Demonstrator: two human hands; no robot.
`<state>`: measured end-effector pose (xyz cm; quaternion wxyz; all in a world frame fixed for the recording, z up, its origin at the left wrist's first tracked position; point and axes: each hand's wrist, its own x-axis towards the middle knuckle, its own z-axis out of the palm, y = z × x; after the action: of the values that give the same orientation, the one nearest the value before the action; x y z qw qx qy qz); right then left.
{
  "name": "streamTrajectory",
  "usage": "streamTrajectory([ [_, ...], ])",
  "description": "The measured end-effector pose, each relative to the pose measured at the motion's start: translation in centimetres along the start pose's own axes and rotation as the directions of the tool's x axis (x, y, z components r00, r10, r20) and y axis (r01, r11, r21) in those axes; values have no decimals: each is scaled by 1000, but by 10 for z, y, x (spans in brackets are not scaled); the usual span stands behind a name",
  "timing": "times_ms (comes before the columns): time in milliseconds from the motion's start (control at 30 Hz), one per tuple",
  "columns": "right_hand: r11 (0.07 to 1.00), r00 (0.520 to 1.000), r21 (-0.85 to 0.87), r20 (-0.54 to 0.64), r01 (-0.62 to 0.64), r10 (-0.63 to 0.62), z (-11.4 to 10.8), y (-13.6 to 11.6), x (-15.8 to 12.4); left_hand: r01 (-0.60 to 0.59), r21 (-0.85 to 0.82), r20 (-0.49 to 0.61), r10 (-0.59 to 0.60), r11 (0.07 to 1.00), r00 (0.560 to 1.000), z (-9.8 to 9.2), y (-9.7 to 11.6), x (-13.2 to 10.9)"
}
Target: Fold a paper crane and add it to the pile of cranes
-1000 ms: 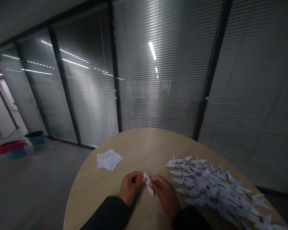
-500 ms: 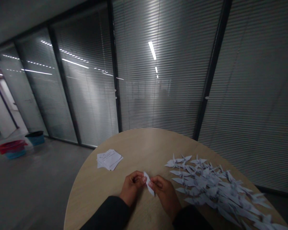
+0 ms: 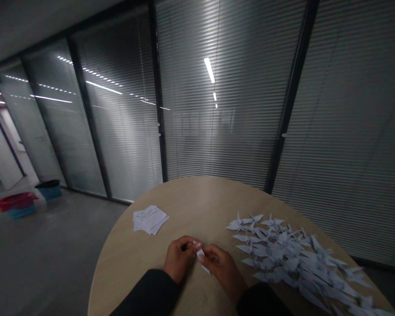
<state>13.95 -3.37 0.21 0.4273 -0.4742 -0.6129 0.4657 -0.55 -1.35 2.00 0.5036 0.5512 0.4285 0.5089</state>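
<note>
Where the hands meet: a narrow folded white paper [image 3: 200, 256] sits between the left hand [image 3: 179, 260] and the right hand [image 3: 222, 274], its lower tip angled down and to the right, above the near part of the table.
Fingers: the left fingers [image 3: 187, 244] are curled together, their tips pinching the top of the paper. The right fingers [image 3: 210, 253] are bent together and press on it from the other side. Most of the folds are hidden behind them.
Arms: both wrists run into dark sleeves, the left sleeve [image 3: 148, 294] and the right sleeve [image 3: 261, 300], at the near edge of the view.
To the right: a large heap of white origami cranes [image 3: 283, 259] lies on the table, just beside the right hand.
To the far left of the hands: a loose stack of printed paper sheets [image 3: 150, 220] lies apart from them.
Table: a round pale wood table [image 3: 197, 195] carries all of this.
Beyond: glass partitions with slatted blinds [image 3: 217, 109] stand along the far side. Well off to the left, on the grey floor [image 3: 52, 250], are a blue bin with a dark rim [image 3: 48, 190] and a red-and-blue tub [image 3: 15, 202].
</note>
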Motion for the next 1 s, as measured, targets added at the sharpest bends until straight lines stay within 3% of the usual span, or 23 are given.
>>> streamTrajectory([
  [433, 996, 996, -82, 90, 19, -11, -1, -5, -3, 15, -4, 39, -15, 1000, 999, 1, 2, -2],
  [833, 924, 994, -377, -56, 64, -92, 0, -17, -10, -6, -43, 71, 9, 999, 997, 5, 2, -3],
  [1000, 917, 992, -395, -88, 49, -91, 3, -14, -11, 8, -13, 66, -7, 1000, 998, 4, 5, -4],
])
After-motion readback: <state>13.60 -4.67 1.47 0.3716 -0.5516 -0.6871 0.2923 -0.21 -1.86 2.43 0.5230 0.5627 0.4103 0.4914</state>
